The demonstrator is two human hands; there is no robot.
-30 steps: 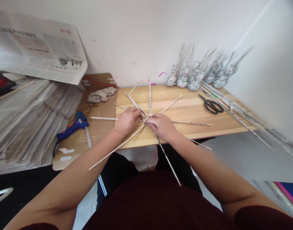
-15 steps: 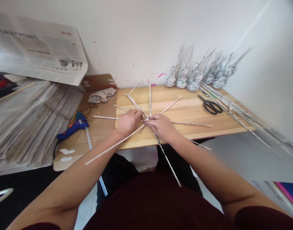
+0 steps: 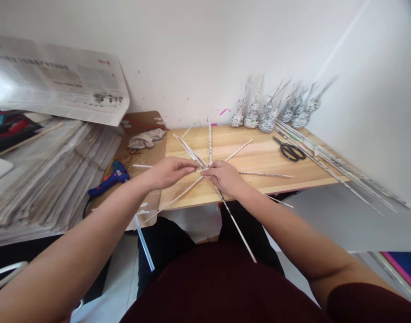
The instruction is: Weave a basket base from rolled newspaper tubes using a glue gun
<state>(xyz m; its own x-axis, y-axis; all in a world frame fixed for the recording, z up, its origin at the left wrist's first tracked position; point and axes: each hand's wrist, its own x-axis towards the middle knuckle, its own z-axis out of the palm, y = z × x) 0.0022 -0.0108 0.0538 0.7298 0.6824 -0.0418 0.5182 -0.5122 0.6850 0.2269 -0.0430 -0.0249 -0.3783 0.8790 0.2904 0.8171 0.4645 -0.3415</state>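
Note:
Rolled newspaper sticks (image 3: 232,220) radiate like spokes from a woven centre on the wooden board. My right hand (image 3: 223,177) pinches the sticks at this centre between thumb and fingers. Just left of the centre is my left hand (image 3: 171,172), its fingers stretched out and the thumb below them, with nothing visibly held. One stick slants toward me under the left wrist; others point to the wall and to the right. The exact crossing of the sticks is partly covered by my fingers.
Black scissors (image 3: 292,151) and long paper sticks (image 3: 339,168) lie on the right. Several gourd-shaped woven newspaper pieces (image 3: 267,117) stand by the wall. Left are a blue glue gun (image 3: 109,179), a glove (image 3: 146,139) and stacked newspapers (image 3: 57,179).
My left hand has drawn back leftward from the centre and its fingers have straightened. The right hand stays pinched at the centre. The view has shifted slightly.

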